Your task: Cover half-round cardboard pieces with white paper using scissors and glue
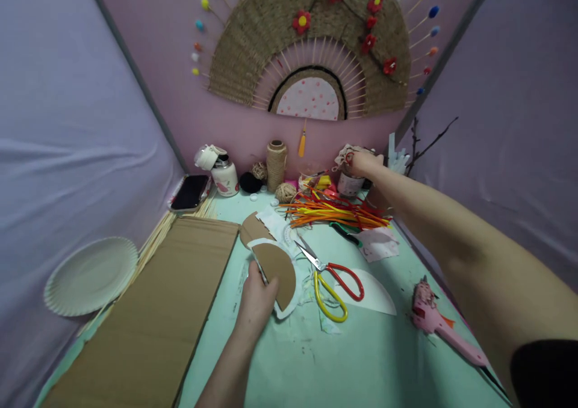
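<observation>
Two bare hands, both mine, reach over a pale green table (343,366) where a pair of scissors (321,267) lies, one handle loop red and the other yellow. Just left of the scissors, my left hand (255,296) is closed, thumb and fingers pinching the straight edge of a half-disc (277,269), brown card with a white border. My right hand (368,163) is stretched beyond the scissors and to their right, at the mouth of a can (350,184). Its fingers are bent; I cannot tell how far they are closed or whether they have hold of anything. The can has a printed label and beige trim around its top; its inside is hidden.

Beyond the scissors and to their left stands a white bottle (226,179) with its lid (210,156) tipped back, contents out of sight. Farther left than the scissors rests a shallow white plate (93,275) with a fluted rim. Orange, yellow and red strips (334,211) are heaped just beyond the scissors. To their right, nearer me, lies a pink glue gun (445,330).
</observation>
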The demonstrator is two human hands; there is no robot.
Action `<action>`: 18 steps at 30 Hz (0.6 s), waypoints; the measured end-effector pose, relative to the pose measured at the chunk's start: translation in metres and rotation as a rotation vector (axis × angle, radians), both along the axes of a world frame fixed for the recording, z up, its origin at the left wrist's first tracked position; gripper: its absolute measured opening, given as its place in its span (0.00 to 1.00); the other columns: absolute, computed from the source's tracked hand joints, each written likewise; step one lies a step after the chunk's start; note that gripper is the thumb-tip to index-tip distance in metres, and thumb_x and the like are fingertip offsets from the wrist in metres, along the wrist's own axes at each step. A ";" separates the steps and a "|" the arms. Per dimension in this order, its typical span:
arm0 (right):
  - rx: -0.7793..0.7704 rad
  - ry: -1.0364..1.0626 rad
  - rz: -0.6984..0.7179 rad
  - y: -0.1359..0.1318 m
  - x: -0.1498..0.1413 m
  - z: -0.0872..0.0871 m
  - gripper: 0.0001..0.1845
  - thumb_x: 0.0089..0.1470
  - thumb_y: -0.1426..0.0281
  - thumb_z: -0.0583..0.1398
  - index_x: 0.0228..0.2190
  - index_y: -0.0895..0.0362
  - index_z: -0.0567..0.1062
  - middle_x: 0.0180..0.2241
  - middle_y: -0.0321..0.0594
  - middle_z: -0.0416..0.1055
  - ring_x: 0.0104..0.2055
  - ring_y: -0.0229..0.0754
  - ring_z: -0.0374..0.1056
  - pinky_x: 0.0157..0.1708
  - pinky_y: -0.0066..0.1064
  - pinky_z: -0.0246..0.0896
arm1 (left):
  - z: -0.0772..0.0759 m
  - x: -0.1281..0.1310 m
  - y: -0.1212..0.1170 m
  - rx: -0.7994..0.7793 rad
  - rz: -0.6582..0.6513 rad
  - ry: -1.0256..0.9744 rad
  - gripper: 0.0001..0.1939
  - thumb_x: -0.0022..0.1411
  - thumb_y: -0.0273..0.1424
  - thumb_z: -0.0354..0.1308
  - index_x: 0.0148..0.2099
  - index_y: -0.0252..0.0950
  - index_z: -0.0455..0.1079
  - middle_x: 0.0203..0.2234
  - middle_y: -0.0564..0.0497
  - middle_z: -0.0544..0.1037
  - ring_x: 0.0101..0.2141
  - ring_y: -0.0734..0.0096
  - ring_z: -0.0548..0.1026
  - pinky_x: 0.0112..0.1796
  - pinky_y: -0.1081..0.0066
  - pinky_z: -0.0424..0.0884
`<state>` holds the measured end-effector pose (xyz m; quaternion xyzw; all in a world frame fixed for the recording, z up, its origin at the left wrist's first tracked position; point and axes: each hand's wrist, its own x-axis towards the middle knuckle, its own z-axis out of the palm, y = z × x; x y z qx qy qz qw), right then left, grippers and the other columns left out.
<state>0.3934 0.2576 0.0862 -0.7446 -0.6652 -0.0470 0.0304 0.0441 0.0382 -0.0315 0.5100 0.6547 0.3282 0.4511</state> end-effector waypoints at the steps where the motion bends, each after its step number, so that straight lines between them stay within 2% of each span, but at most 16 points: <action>1: 0.015 -0.016 -0.066 -0.004 -0.003 0.002 0.20 0.62 0.62 0.60 0.52 0.59 0.71 0.52 0.47 0.70 0.49 0.48 0.70 0.47 0.45 0.69 | 0.002 -0.001 0.000 0.037 0.002 0.083 0.27 0.56 0.29 0.58 0.58 0.31 0.61 0.44 0.38 0.78 0.45 0.51 0.77 0.46 0.56 0.71; 4: 0.051 -0.040 -0.141 -0.019 -0.011 0.012 0.17 0.58 0.62 0.62 0.42 0.63 0.77 0.46 0.53 0.74 0.48 0.55 0.71 0.47 0.46 0.65 | 0.006 -0.003 -0.002 0.259 0.057 0.322 0.37 0.57 0.29 0.58 0.66 0.30 0.52 0.51 0.34 0.72 0.54 0.48 0.70 0.52 0.51 0.67; 6: 0.078 -0.029 -0.104 -0.034 -0.017 0.019 0.12 0.54 0.65 0.63 0.37 0.61 0.79 0.41 0.53 0.77 0.45 0.56 0.72 0.44 0.42 0.64 | 0.009 -0.003 -0.005 0.409 0.106 0.475 0.36 0.58 0.30 0.58 0.66 0.31 0.52 0.56 0.33 0.67 0.59 0.45 0.63 0.56 0.47 0.62; 8: 0.108 -0.005 -0.033 -0.051 -0.024 0.024 0.10 0.53 0.67 0.61 0.36 0.59 0.80 0.38 0.49 0.78 0.43 0.53 0.72 0.40 0.36 0.62 | 0.013 0.000 -0.009 0.499 0.106 0.519 0.34 0.59 0.30 0.57 0.65 0.32 0.54 0.57 0.33 0.64 0.61 0.44 0.60 0.57 0.45 0.60; 11: 0.165 0.038 0.069 -0.082 -0.040 0.034 0.13 0.53 0.68 0.59 0.38 0.58 0.80 0.38 0.47 0.79 0.40 0.49 0.72 0.35 0.32 0.59 | 0.022 0.012 -0.014 0.579 -0.009 0.396 0.32 0.59 0.30 0.57 0.64 0.32 0.56 0.57 0.34 0.63 0.61 0.47 0.60 0.59 0.47 0.58; 13: 0.194 0.080 0.130 -0.106 -0.054 0.043 0.13 0.53 0.68 0.59 0.38 0.59 0.80 0.36 0.46 0.79 0.37 0.47 0.72 0.32 0.31 0.56 | 0.030 0.026 -0.012 0.582 -0.102 0.255 0.34 0.58 0.31 0.58 0.65 0.34 0.54 0.58 0.36 0.62 0.62 0.49 0.59 0.61 0.49 0.57; 15: 0.209 0.146 0.207 -0.132 -0.072 0.054 0.11 0.52 0.68 0.60 0.35 0.59 0.80 0.32 0.44 0.78 0.32 0.45 0.71 0.28 0.30 0.52 | 0.039 0.044 -0.006 0.554 -0.173 0.091 0.39 0.56 0.35 0.63 0.66 0.37 0.51 0.61 0.36 0.59 0.63 0.49 0.58 0.61 0.50 0.57; 18: 0.202 0.194 0.326 -0.167 -0.104 0.069 0.08 0.51 0.68 0.60 0.31 0.57 0.79 0.28 0.41 0.77 0.29 0.43 0.69 0.26 0.30 0.49 | 0.052 0.070 0.008 0.570 -0.230 -0.086 0.51 0.46 0.39 0.71 0.67 0.38 0.50 0.64 0.35 0.55 0.66 0.47 0.53 0.62 0.51 0.54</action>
